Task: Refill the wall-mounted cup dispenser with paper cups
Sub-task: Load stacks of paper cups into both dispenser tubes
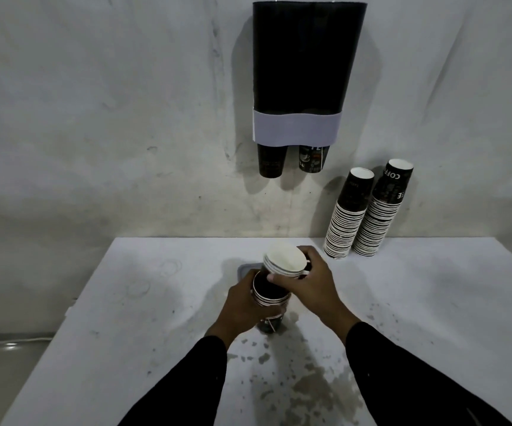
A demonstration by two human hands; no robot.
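Observation:
A black wall-mounted cup dispenser [303, 72] with a white band hangs on the grey wall, and two dark cups [271, 161] poke out of its bottom. Above the white table [156, 318], my left hand [242, 302] grips the lower part of a short stack of black paper cups [271, 298]. My right hand [310, 281] holds the upper few cups [285, 261], tilted away from the lower ones, their white insides facing me. Two tall leaning stacks of cups [359, 216] stand at the table's back right, against the wall.
A grey flat lid-like piece [247, 269] lies on the table just behind my hands. The near middle of the table is stained and flaked. To the left, the table edge drops off to a dim floor.

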